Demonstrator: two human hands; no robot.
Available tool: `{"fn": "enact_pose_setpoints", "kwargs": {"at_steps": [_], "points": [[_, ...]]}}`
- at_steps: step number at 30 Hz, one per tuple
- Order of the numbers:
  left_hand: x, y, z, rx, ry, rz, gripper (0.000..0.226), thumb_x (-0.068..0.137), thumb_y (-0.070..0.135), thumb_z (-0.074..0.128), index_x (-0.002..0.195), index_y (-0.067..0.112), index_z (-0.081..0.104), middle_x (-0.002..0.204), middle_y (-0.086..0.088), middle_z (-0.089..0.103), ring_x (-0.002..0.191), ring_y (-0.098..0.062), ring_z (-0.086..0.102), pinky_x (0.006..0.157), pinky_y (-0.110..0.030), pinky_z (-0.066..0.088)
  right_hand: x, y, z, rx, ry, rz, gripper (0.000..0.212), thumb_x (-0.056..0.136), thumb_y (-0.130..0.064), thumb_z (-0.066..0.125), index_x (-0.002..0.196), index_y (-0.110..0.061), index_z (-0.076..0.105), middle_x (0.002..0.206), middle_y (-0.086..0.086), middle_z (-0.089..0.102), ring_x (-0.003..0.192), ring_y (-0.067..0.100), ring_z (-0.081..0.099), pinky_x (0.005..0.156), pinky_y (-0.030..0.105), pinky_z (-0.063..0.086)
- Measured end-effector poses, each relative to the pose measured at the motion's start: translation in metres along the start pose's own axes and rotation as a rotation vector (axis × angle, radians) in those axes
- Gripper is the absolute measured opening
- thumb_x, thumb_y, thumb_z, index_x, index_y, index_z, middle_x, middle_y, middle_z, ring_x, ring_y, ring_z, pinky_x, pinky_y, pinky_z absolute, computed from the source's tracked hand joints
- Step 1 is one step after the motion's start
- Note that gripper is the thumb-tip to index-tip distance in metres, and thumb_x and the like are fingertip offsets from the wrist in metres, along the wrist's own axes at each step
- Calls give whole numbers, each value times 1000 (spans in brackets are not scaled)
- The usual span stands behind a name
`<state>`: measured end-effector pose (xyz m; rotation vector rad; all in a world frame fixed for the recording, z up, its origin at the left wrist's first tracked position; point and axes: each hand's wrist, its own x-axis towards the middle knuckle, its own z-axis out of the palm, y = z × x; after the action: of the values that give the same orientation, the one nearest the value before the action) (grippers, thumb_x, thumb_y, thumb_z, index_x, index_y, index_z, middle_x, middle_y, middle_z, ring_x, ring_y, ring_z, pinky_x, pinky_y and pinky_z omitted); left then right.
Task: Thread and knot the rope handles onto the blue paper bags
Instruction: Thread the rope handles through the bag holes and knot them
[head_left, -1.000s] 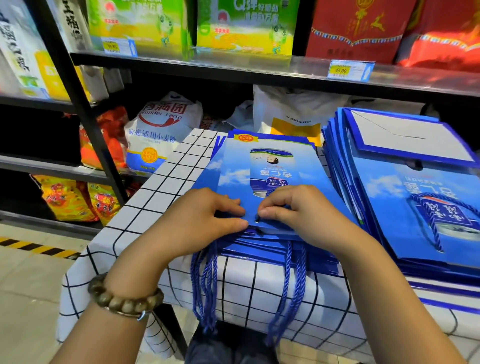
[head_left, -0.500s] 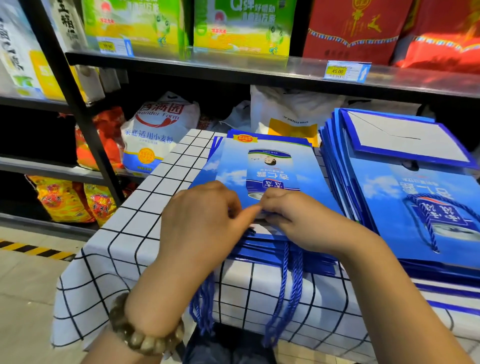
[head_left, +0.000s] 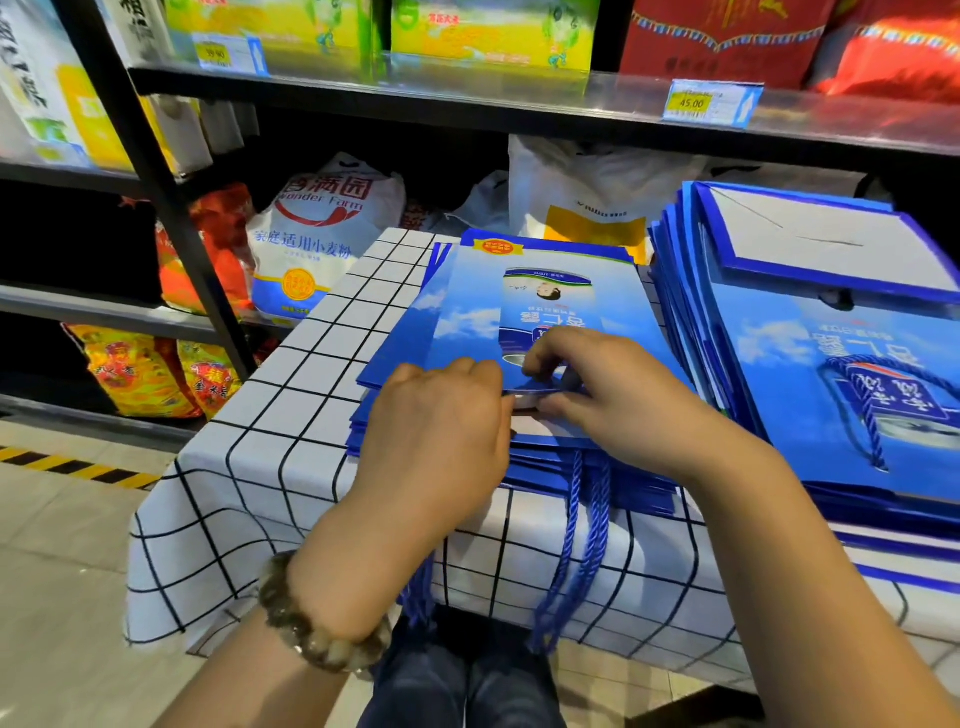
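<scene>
The bag (head_left: 524, 306) lies flat on top of a stack (head_left: 597, 483), its mouth edge caught between the two hands. The left hand (head_left: 441, 431) curls its fingers over that edge and pinches it; the right hand (head_left: 618, 400) pinches the same edge from the other side, thumb under and fingers over. A pale strip of the bag's inside shows between the fingertips, so the lip seems to be lifted a little; whether a rope end sits in either pinch cannot be told.

Ropes (head_left: 589, 535) hang below the right wrist, from the stack over the cloth (head_left: 291, 415); more hang under the left wrist.

The step in hand looks like opening the mouth to reach a handle hole. Next, one hand would likely need to hold the lip open while the other takes a fine grip on a rope end, without creasing the paper.

Just right of the right hand stands a pile (head_left: 857, 415) of bags, a handle lying on its top one; beyond the fingers a shelf (head_left: 467, 98) carries goods; a bracelet (head_left: 317, 634) circles the left wrist.
</scene>
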<state>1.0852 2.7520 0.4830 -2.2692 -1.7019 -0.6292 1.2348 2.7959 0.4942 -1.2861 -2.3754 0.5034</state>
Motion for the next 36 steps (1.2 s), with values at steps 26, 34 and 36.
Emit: {"fn": "enact_pose_setpoints", "kwargs": {"at_steps": [26, 34, 36], "points": [[0, -12, -7, -803, -109, -359, 43, 74, 55, 45, 72, 14, 55, 66, -2, 66, 72, -22, 63, 75, -38, 50, -28, -4, 37, -407, 628, -121, 24, 77, -32, 53, 70, -15, 68, 92, 4, 66, 90, 20, 55, 75, 30, 28], [35, -6, 5, -658, -305, -265, 21, 79, 16, 65, 81, 34, 55, 66, 9, 61, 71, -12, 57, 66, -27, 43, -37, 2, 43, -372, 687, -77, 17, 72, -30, 65, 67, -14, 66, 94, 6, 64, 93, 18, 48, 74, 29, 25], [41, -11, 10, -616, -192, -344, 21, 81, 16, 62, 76, 34, 52, 70, 9, 61, 76, -18, 58, 69, -30, 45, -37, 2, 43, -365, 687, -86, 17, 72, -30, 65, 67, -14, 66, 93, 7, 64, 94, 17, 48, 75, 28, 25]]}}
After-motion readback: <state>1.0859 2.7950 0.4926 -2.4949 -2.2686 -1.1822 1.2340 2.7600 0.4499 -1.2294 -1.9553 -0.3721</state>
